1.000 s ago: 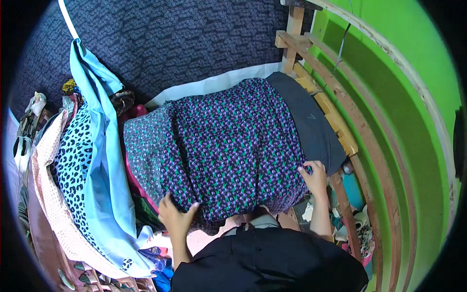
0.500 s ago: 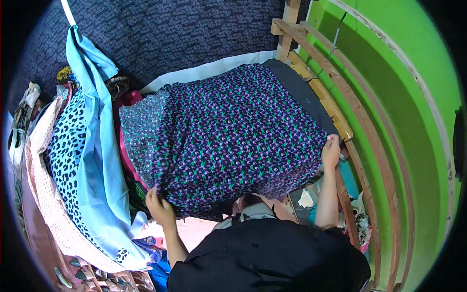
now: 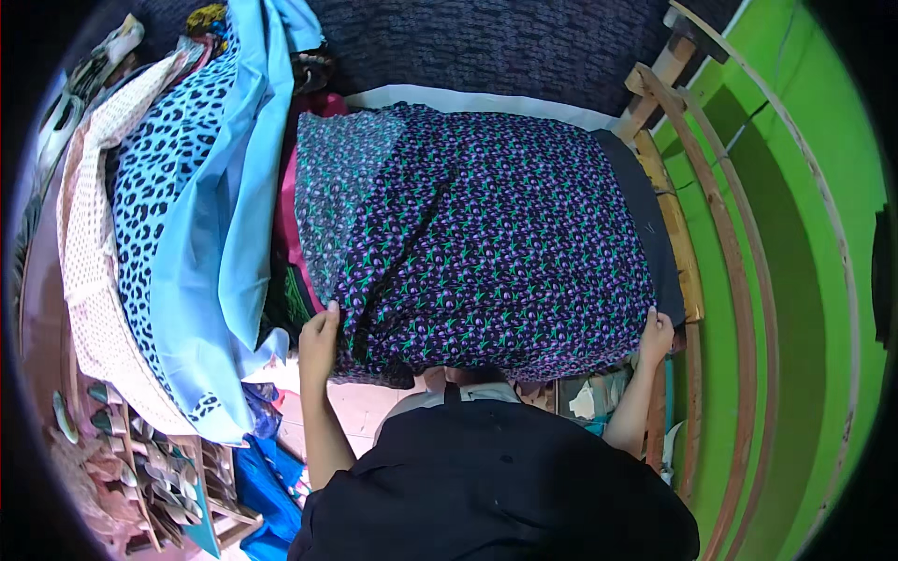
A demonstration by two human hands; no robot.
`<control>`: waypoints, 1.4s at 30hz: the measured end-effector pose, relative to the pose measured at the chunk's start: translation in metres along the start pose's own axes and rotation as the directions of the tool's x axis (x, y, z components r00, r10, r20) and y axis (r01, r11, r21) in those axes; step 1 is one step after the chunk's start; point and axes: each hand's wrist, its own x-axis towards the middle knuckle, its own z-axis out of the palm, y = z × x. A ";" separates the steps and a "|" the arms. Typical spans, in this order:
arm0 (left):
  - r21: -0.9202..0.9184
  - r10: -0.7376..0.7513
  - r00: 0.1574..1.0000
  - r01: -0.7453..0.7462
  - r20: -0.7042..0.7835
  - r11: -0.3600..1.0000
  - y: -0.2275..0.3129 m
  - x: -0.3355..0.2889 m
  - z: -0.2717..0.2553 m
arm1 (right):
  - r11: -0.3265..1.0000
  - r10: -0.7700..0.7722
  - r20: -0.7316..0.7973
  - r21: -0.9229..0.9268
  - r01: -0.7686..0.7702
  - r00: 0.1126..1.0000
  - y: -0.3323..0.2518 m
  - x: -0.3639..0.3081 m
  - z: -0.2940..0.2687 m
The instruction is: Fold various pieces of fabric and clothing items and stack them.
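A dark fabric with a small purple and green floral print (image 3: 505,243) lies spread over a padded surface in front of me. Along its left side a paler, greyish strip of similar print (image 3: 339,178) shows, like the cloth's reverse turned over. My left hand (image 3: 319,338) pinches the near left corner of the floral fabric. At the near right corner my right hand (image 3: 656,337) grips the fabric's edge between thumb and fingers. A few creases run diagonally across the left part. Bare dark grey cover (image 3: 644,224) shows beyond the fabric's right edge.
Light blue cloth (image 3: 201,271), blue leopard-print cloth (image 3: 154,201) and pale dotted cloth (image 3: 98,243) hang at the left. Wooden rails (image 3: 725,252) stand along the green wall (image 3: 828,271) on the right. Shoes (image 3: 168,481) fill a rack at lower left.
The view has shifted, putting the fabric's near edge more level before me. The floral fabric lies flatter at its left, and both hands still hold its near corners.
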 end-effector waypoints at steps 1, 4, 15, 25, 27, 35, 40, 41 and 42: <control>-0.208 0.015 0.997 0.001 0.074 0.978 -0.001 -0.001 -0.004 | 1.000 -0.011 0.009 0.001 0.011 1.000 -0.001 0.000 -0.002; -0.340 0.279 0.943 -0.326 -0.180 0.882 -0.007 0.005 -0.013 | 0.988 0.078 0.116 -0.139 -0.062 0.990 -0.004 0.000 -0.012; -0.234 0.268 0.942 -0.219 0.202 0.947 0.027 0.014 0.001 | 0.988 0.085 0.163 -0.143 -0.061 0.983 0.027 0.011 -0.001; -0.118 0.259 0.839 -0.354 -0.479 0.928 -0.013 0.070 -0.022 | 0.975 0.012 0.184 -0.221 0.030 0.983 0.019 0.026 -0.011; -0.179 0.161 0.895 -0.254 -0.416 0.950 -0.019 0.068 -0.031 | 0.977 0.072 0.181 -0.209 -0.033 0.981 0.032 0.022 -0.007; -0.285 0.231 0.971 -0.239 -0.063 0.928 0.025 0.033 -0.033 | 0.907 0.303 0.281 0.210 -0.366 0.911 0.021 0.008 -0.022; -0.173 0.187 0.951 -0.233 -0.247 0.957 0.004 0.045 -0.056 | 0.933 0.155 0.404 0.241 -0.268 0.902 0.042 -0.001 -0.030; -0.095 0.293 0.920 -0.327 -0.260 0.940 0.007 0.046 -0.059 | 0.930 0.148 0.307 0.282 -0.238 0.940 0.036 -0.001 -0.028; -0.051 0.316 0.916 -0.338 -0.247 0.940 0.011 0.046 -0.057 | 0.949 0.108 0.247 0.263 -0.173 0.963 0.037 0.001 -0.026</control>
